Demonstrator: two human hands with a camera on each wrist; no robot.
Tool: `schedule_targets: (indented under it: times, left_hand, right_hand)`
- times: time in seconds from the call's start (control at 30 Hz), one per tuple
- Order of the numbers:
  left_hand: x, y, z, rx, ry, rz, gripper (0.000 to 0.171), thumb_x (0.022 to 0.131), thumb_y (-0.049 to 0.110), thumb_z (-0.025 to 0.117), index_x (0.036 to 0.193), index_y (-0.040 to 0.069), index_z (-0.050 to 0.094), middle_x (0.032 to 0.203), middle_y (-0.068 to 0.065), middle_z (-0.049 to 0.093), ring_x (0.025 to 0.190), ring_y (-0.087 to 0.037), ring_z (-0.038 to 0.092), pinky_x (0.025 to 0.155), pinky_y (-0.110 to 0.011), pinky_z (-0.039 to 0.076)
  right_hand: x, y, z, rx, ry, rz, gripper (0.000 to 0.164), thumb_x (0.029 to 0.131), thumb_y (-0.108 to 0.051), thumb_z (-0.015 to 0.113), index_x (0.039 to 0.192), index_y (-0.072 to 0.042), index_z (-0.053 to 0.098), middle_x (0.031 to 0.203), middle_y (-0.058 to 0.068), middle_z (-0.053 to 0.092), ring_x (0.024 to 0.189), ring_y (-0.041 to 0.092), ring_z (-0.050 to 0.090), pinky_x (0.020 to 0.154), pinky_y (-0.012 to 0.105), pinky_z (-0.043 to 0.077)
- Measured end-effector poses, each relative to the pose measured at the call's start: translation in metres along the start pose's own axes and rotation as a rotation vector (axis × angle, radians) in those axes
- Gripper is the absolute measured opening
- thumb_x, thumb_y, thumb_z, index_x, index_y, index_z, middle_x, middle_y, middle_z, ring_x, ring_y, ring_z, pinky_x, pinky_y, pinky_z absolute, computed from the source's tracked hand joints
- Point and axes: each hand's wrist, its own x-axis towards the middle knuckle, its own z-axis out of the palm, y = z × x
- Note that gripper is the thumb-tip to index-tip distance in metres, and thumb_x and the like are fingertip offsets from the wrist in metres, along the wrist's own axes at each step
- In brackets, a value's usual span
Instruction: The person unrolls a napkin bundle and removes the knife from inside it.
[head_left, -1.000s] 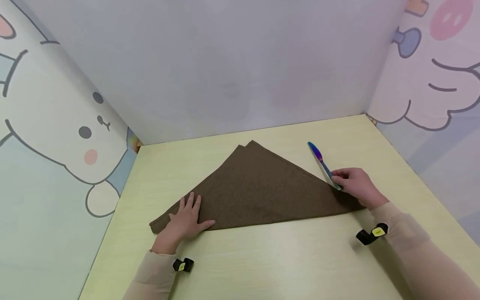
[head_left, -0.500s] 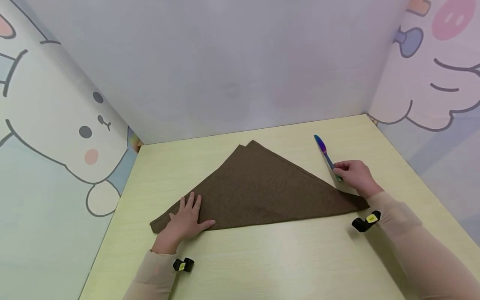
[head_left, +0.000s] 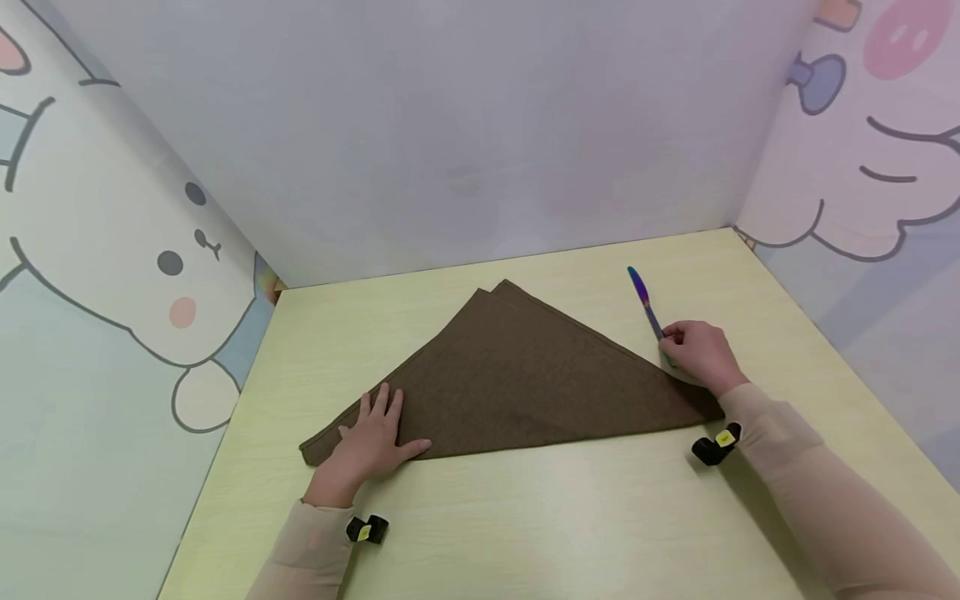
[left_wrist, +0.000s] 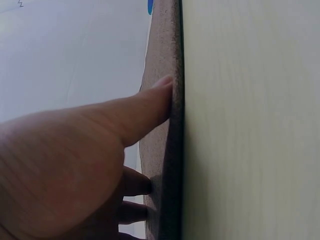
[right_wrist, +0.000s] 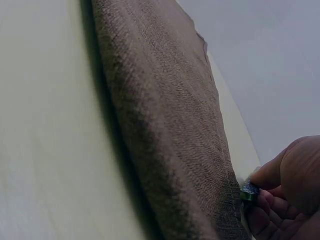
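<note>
A brown cloth (head_left: 525, 375), folded into a wide triangle, lies with its point toward the back and its long folded edge toward me. My left hand (head_left: 372, 442) rests on its left part, fingers spread; in the left wrist view the thumb (left_wrist: 145, 107) touches the cloth near the fold. Beyond the cloth's right slope, my right hand (head_left: 703, 354) pinches the handle of a table knife (head_left: 641, 292) with a shiny blue-purple blade pointing to the back. In the right wrist view the handle's greenish end (right_wrist: 249, 192) shows between thumb and fingers, beside the cloth edge.
The pale wooden table (head_left: 510, 525) bears the cloth. A plain light wall (head_left: 480, 142) stands behind it, with cartoon-printed panels at the left (head_left: 112, 250) and right (head_left: 862, 167). Each wrist wears a small black camera.
My right hand has moved the knife back and rightward, away from the cloth's slope, then slightly left, with the blade turning more upright in view. My left hand stays still.
</note>
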Motion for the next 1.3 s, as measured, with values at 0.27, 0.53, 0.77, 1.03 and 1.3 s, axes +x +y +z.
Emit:
schedule_targets:
  times: [0.27,0.53,0.77,1.03,1.3]
  left_hand:
    - [0.0,-0.001,0.0,-0.006,0.006,0.001,0.099,0.087,0.065,0.055,0.154,0.003,0.016,0.158,-0.024,0.005,0.141,-0.049,0.002,0.087,-0.082,0.022]
    - [0.006,-0.003,-0.001,0.011,0.01,0.004,0.101,0.086,0.067,0.054,0.154,0.003,0.016,0.158,-0.024,0.005,0.141,-0.05,0.002,0.087,-0.081,0.022]
    - [0.009,-0.007,-0.002,0.006,0.007,-0.001,0.102,0.085,0.068,0.053,0.154,0.003,0.015,0.158,-0.024,0.004,0.141,-0.05,0.002,0.087,-0.082,0.021]
    - [0.005,-0.011,-0.002,-0.003,-0.004,-0.001,0.101,0.086,0.066,0.055,0.154,0.003,0.014,0.158,-0.024,0.003,0.141,-0.05,0.001,0.087,-0.082,0.02]
    - [0.001,-0.01,-0.004,-0.003,-0.014,-0.005,0.1,0.087,0.065,0.054,0.154,0.002,0.015,0.158,-0.024,0.003,0.141,-0.051,0.001,0.087,-0.082,0.02]
  right_hand:
    - [0.004,0.0,0.001,-0.004,0.004,0.017,0.025,0.09,-0.017,0.063,0.103,0.004,0.07,0.088,0.013,0.068,0.08,0.027,0.056,0.068,0.036,0.044]
    - [0.007,-0.001,-0.001,0.03,-0.017,0.039,0.031,0.09,-0.021,0.065,0.108,0.004,0.069,0.094,0.015,0.069,0.086,0.028,0.058,0.076,0.041,0.045]
    - [0.011,-0.001,0.002,0.058,0.001,0.043,0.031,0.089,-0.022,0.066,0.108,0.002,0.069,0.091,0.012,0.069,0.086,0.027,0.057,0.075,0.038,0.043]
    - [0.007,0.0,0.009,0.083,0.023,0.032,0.028,0.09,-0.023,0.066,0.105,0.0,0.071,0.092,0.011,0.07,0.086,0.026,0.059,0.074,0.036,0.044]
    - [0.004,0.0,0.01,0.094,0.025,0.053,0.029,0.09,-0.024,0.066,0.106,-0.001,0.071,0.095,0.014,0.071,0.088,0.027,0.06,0.076,0.038,0.044]
